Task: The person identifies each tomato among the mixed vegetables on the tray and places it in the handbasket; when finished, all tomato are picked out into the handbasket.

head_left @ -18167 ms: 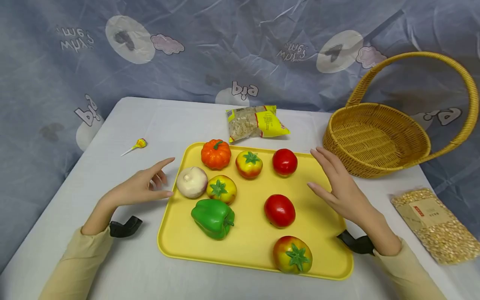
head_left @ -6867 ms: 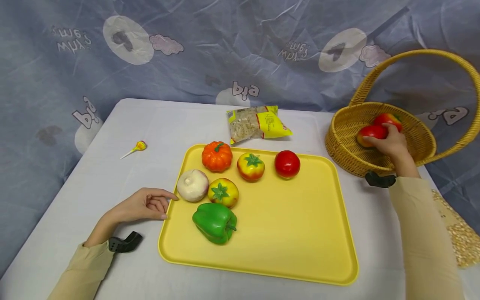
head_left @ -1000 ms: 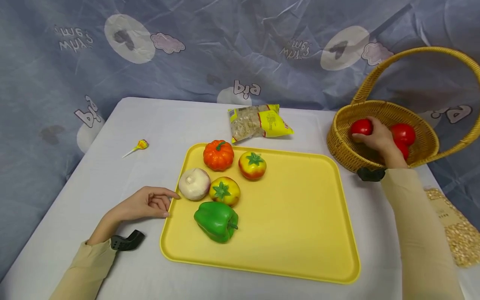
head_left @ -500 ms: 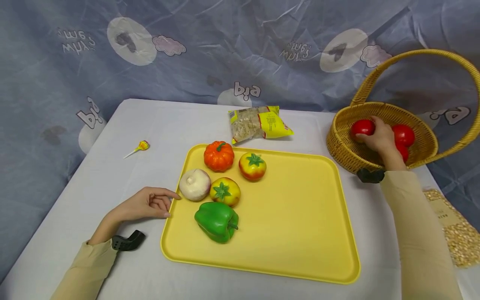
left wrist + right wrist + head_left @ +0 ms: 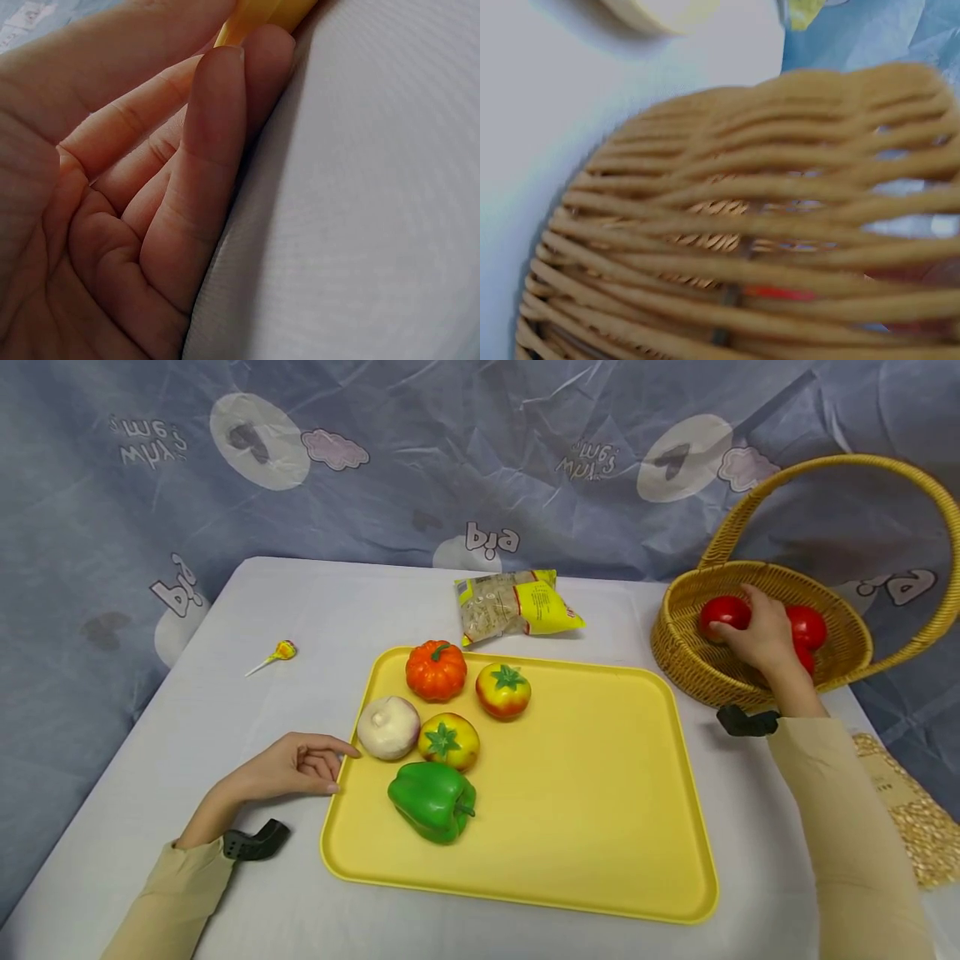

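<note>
At the tray's left rim, my left hand (image 5: 288, 768) holds the edge of the yellow tray (image 5: 585, 827) between thumb and fingers; the left wrist view shows the curled fingers (image 5: 217, 135) against it. My right hand (image 5: 765, 631) is inside the wicker basket (image 5: 686, 664), thumb and fingers spread loosely beside a red toy tomato (image 5: 724, 618). More red tomatoes (image 5: 808, 625) lie behind that hand, partly hidden. On the tray are a pumpkin (image 5: 436, 671), an onion (image 5: 388, 727), a green bell pepper (image 5: 432, 802) and two yellow-red tomatoes (image 5: 503, 690). Wicker blocks the right wrist view.
A yellow snack bag (image 5: 517, 607) lies behind the tray. A lollipop (image 5: 283, 650) is at the left on the white table. Below the basket, a bag of grains (image 5: 911, 810) is partly covered by the right sleeve. The basket handle (image 5: 847, 460) arches high.
Earlier, red tomatoes went from the tray into the basket. Over the last second my right fingers have loosened and lifted slightly from the latest one. The left hand has stayed put.
</note>
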A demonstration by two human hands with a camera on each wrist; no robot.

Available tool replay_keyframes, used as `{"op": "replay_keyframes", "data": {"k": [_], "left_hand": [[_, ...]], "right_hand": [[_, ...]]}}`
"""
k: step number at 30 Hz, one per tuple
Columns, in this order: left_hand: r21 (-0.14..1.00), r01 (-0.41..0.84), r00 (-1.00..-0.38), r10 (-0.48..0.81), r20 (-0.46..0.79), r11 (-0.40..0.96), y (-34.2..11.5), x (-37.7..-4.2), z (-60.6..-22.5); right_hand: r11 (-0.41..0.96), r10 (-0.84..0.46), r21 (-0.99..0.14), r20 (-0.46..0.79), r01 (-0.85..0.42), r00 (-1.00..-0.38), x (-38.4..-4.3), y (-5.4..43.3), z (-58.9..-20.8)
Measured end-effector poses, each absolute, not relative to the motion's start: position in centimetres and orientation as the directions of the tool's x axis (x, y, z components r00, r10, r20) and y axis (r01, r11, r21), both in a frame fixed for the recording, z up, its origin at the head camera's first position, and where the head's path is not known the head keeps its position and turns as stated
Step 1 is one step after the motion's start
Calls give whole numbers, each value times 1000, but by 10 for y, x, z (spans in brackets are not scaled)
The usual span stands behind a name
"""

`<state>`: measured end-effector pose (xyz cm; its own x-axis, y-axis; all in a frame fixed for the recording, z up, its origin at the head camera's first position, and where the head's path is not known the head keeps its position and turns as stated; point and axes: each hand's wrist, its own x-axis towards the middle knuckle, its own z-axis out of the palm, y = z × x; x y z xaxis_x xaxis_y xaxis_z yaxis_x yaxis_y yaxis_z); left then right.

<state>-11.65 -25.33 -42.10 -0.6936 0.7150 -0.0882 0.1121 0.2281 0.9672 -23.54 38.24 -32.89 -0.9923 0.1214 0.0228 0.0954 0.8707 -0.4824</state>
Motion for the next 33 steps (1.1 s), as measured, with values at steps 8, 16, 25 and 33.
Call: {"op": "replay_keyframes", "data": {"k": [8, 16, 25, 33], "left_hand": [[967, 107, -694, 714, -94, 231, -254, -117, -420], [968, 111, -692, 717, -87, 225, -254, -117, -422], [968, 115, -691, 718, -84, 225, -254, -116, -422], [969, 118, -691, 718, -77, 218, -253, -116, -421]], "right_hand": [[853, 117, -522, 183, 4, -976, -217, 363, -323], [821, 74, -560, 299, -112, -951, -201, 339, -320], [808, -7, -537, 403, -243, -915, -188, 311, -316], [785, -111, -502, 463, -363, -880, -181, 291, -316]]}}
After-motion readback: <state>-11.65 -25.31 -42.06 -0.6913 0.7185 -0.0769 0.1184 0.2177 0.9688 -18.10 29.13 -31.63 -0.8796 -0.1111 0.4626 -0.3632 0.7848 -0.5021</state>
